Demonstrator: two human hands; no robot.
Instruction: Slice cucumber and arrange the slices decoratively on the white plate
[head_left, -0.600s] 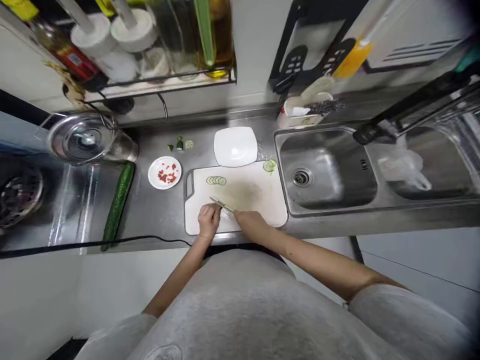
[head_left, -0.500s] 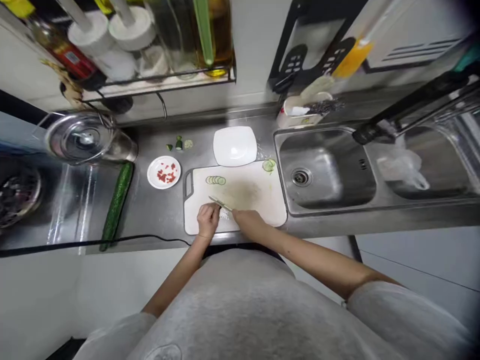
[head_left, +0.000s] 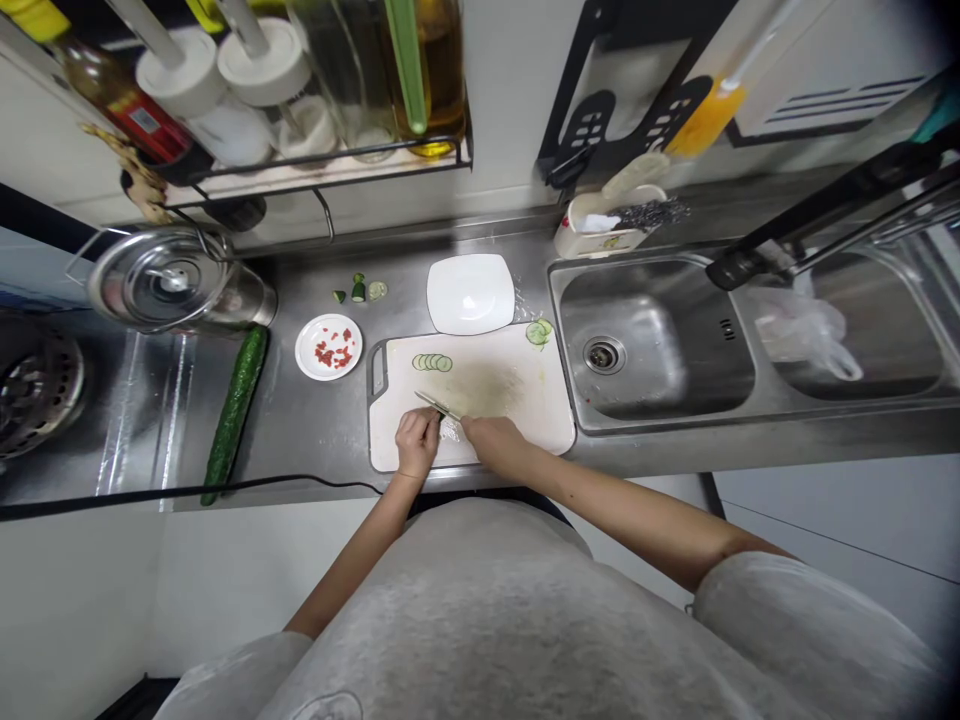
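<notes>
A white cutting board (head_left: 525, 400) lies on the steel counter in front of me. My right hand (head_left: 491, 440) is closed on the handle of a knife (head_left: 437, 405), whose blade points left and away over the board. My left hand (head_left: 417, 441) is curled with fingertips pressed on a small pale bit of food (head_left: 451, 430) beside the blade; I cannot make out what it is. A short row of cucumber slices (head_left: 432, 362) sits at the board's far left. More cucumber slices (head_left: 538, 331) lie at the far right corner.
A white square plate (head_left: 470, 293) stands behind the board. A small round dish with red bits (head_left: 328, 347) and a whole cucumber (head_left: 235, 408) lie to the left, cucumber ends (head_left: 359, 289) behind. A lidded steel pot (head_left: 169, 280) is far left, a sink (head_left: 649, 340) right, a black cord (head_left: 187, 490) along the counter edge.
The knife and my right hand have shifted slightly left along the food. My left hand stays in place.
</notes>
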